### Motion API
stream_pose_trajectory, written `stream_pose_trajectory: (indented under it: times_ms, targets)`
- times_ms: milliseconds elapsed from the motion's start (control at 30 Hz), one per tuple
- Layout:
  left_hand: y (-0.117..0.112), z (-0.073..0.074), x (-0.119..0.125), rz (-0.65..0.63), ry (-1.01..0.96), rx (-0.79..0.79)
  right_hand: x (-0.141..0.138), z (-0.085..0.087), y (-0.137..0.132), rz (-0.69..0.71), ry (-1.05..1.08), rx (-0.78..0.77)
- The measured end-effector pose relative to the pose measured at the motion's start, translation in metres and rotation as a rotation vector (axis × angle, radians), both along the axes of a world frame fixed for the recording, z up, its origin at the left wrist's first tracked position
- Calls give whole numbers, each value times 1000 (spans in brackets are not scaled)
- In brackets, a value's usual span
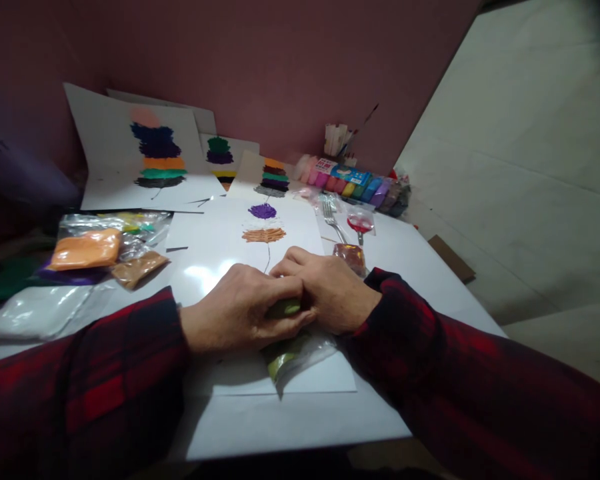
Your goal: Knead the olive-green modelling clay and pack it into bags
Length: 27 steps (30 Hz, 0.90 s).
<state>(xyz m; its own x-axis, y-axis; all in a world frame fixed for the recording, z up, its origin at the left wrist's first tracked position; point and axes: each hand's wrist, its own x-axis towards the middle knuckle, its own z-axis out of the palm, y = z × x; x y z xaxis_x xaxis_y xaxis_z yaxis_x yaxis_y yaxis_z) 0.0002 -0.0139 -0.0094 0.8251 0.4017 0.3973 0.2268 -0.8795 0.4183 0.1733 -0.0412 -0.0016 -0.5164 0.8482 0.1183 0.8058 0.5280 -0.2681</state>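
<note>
A clear plastic bag of olive-green modelling clay (283, 357) is held low over the paper, between my two hands. My left hand (245, 308) is closed on the bag, its thumb and fingers pinching the clay from the left. Against it, my right hand (333, 290) grips the bag from the right; some of its fingertips are hidden. Beneath them lies a white paper sheet (210, 230) bearing a purple clay patch (263, 211), a brown-orange clay band (263, 235) and a thin drawn stem.
At left lie bags of orange clay (85, 250), brown clay (139, 269) and white clay (37, 312). Clay pictures (195, 143) lean on the wall. Behind my right hand are a fork (333, 220), a red tool (361, 225), a brown clay tub (349, 255) and a multicoloured clay pack (350, 180).
</note>
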Motion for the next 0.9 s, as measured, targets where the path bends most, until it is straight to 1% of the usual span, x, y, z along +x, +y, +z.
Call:
stream_pose_trajectory:
  times_ms: [600,900]
  targets:
    - [0,-1,1,1,-4,1,1,1,-1,7,3,-8]
    - [-1,1,1,8,19,-39,0,1,-1,6,30,-22]
